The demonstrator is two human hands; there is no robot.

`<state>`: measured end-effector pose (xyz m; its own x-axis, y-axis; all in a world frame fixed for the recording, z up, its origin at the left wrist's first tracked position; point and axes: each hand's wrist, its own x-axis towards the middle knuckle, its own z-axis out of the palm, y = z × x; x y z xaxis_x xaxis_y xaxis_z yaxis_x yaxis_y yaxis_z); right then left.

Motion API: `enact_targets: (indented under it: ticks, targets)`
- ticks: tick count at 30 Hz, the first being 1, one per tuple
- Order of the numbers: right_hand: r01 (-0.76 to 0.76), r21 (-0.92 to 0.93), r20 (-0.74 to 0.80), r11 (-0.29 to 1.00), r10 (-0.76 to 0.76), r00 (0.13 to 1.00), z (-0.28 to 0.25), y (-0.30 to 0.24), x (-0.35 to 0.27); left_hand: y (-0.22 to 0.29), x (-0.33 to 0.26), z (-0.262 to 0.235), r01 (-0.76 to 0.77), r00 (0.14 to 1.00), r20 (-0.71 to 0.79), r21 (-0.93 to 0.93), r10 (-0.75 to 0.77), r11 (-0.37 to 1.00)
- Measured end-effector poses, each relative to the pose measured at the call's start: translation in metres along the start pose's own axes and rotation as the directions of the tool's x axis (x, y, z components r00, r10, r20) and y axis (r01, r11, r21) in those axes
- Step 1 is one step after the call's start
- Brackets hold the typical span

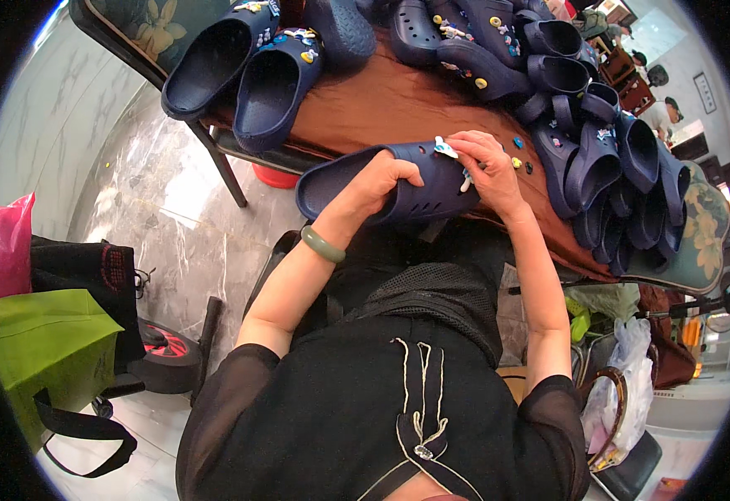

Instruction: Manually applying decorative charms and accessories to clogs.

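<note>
Clog (436, 184): is lying between both hands.
Left hand (384, 181): is clasping it beside the opening.
Right hand (487, 167): is apparently pinching a white-blue charm (445, 148).
Charm: is likely needing square, braced pressure.

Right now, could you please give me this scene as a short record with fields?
Left hand: grips a navy clog at its foot opening
Right hand: fingertips at a white-and-blue charm on the clog; pinching or pressing is unclear
Left wrist: pale green bangle
Work surface: brown cloth
Loose pieces: small charms on the cloth, just right of the right hand
Other footwear: more navy clogs heaped at right, others at upper left
Far left: green bag
</note>
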<state>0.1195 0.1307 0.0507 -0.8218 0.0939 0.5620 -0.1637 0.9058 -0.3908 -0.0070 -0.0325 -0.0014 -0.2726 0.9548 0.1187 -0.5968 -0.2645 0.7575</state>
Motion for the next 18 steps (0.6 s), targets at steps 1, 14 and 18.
enact_targets:
  ticks: [1,14,18]
  targets:
    - [0.020,-0.024,0.017,1.000,-0.020,1.000,-0.001,-0.002,0.001,0.000,0.000,0.000,0.000,1.000,-0.001,-0.002,0.000,1.000]
    - [0.355,-0.414,0.327,0.838,-0.227,0.917,-0.013,-0.039,0.020,-0.002,-0.002,0.000,-0.024,0.999,-0.020,0.038,0.025,0.999]
    - [0.130,-0.214,0.223,0.968,-0.081,0.972,-0.012,-0.018,0.029,0.000,0.004,0.000,-0.005,1.000,-0.014,0.011,0.005,1.000]
